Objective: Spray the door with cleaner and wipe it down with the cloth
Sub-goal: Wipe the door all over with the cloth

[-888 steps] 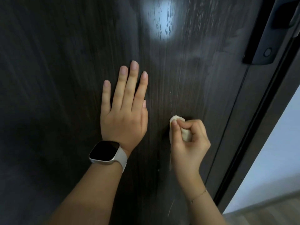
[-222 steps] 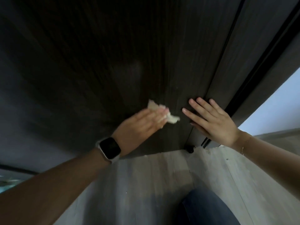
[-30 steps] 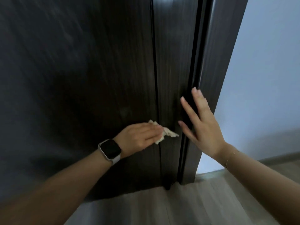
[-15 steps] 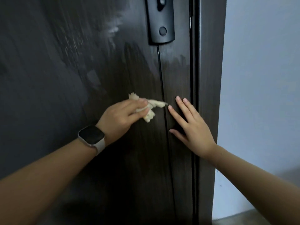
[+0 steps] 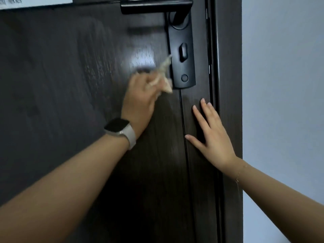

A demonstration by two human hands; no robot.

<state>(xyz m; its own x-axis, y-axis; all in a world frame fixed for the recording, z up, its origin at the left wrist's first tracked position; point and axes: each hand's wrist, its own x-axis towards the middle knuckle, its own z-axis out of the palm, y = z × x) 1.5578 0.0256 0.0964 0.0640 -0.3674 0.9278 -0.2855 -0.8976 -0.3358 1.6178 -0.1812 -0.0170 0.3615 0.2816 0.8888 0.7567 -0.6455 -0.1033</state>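
Wiping has moved up: left hand (image 5: 140, 97), fingers bunched on the crumpled pale cloth (image 5: 164, 76), now rubs the dark wooden door (image 5: 61, 85) beside the black handle plate (image 5: 182, 55); right hand (image 5: 213, 135), fingers spread, presses flat below the plate.

place: looks like a home or flat, indoors, right up at a doorway
door: dark wood-grain door (image 5: 70, 85) fills most of the view, typical interior room door
handle: black lever handle (image 5: 156, 6) at about 12 o'clock, on a long black lock plate (image 5: 182, 55) with a thumb-turn and a small round button
frame: matching dark door frame (image 5: 228, 85) at roughly 2 o'clock
wall: plain pale painted wall (image 5: 280, 85) at 3 o'clock, bare
paper: white sheet (image 5: 35, 2) with print stuck near 11 o'clock, text too blurry to read
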